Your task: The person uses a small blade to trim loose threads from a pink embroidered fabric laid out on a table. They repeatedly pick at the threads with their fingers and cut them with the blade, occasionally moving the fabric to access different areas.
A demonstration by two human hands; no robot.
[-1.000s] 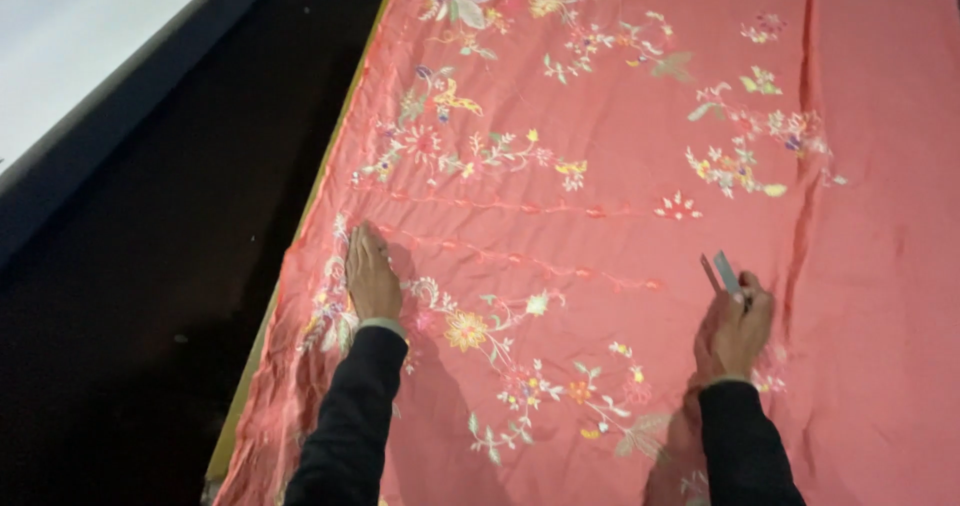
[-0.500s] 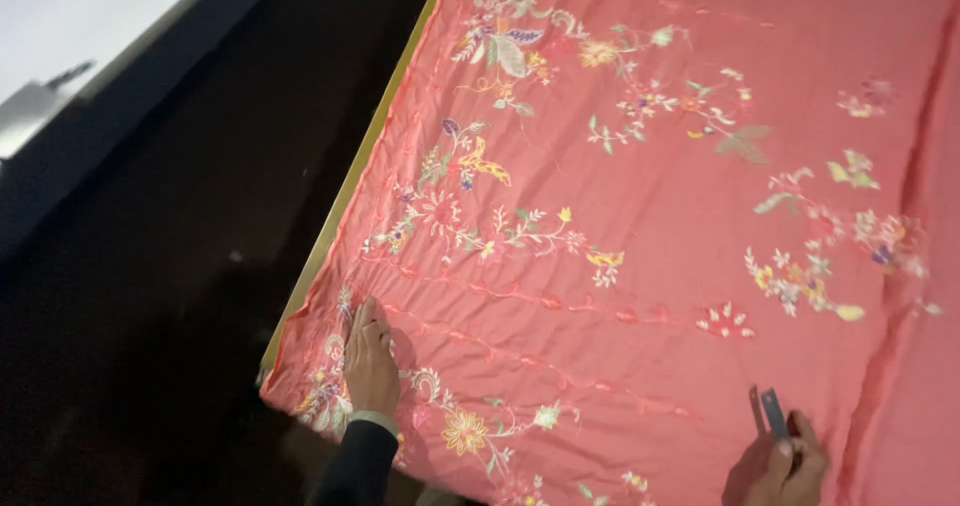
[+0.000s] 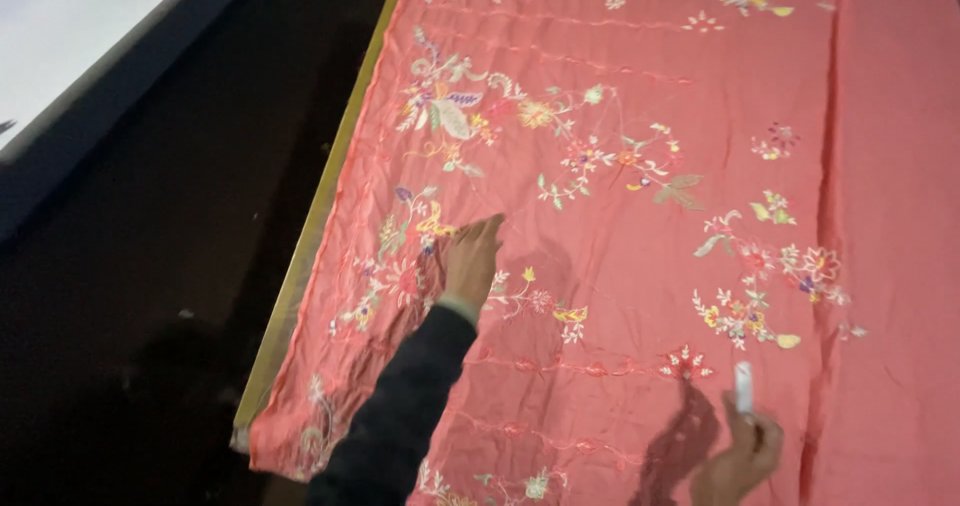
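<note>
Cloth (image 3: 640, 266): pink, embroidered, creased. Left hand (image 3: 470, 261) flat, open, pressing. Right hand (image 3: 740, 456) pinching a small tool (image 3: 743, 386); tip may snag embroidery

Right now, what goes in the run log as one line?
left hand: flat on pink embroidered cloth | right hand: holds small white tool upright | cloth edge: yellow strip

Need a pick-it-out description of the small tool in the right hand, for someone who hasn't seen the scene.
Start from the salmon-pink embroidered cloth spread across the view. Near its bottom edge, right of centre, the right hand holds a small pale, slim tool upright, just below a red embroidered flower. It is the only plain, hard thing among the stitched motifs.
</note>
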